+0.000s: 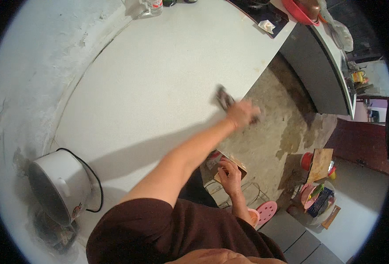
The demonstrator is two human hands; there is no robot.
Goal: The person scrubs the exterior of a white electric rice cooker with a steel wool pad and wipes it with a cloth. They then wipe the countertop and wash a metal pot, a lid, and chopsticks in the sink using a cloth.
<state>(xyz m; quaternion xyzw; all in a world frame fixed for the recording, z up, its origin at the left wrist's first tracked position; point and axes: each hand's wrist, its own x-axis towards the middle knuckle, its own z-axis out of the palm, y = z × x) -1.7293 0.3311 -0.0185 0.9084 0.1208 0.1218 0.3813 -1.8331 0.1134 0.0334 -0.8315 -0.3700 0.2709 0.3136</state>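
My left hand (243, 114), blurred by motion, reaches across to the right at the edge of a white countertop (148, 82). It grips a dark cloth (225, 97), which sticks out on both sides of the fist; its exact shape is smeared. Lower down, my right hand (230, 175) hangs near the counter's near corner, above a small cardboard box (242, 170) that it partly hides. Its fingers are loosely bent, with a gap to the thumb, and nothing shows in them.
A white pot-like appliance (62, 186) with a black cord stands at the left by the wall. At the far end are a clear bottle (154, 7), a black cooktop (273, 19) and a red basin (297, 13). A pink stool (266, 213) and a wooden board (320, 165) are at the right.
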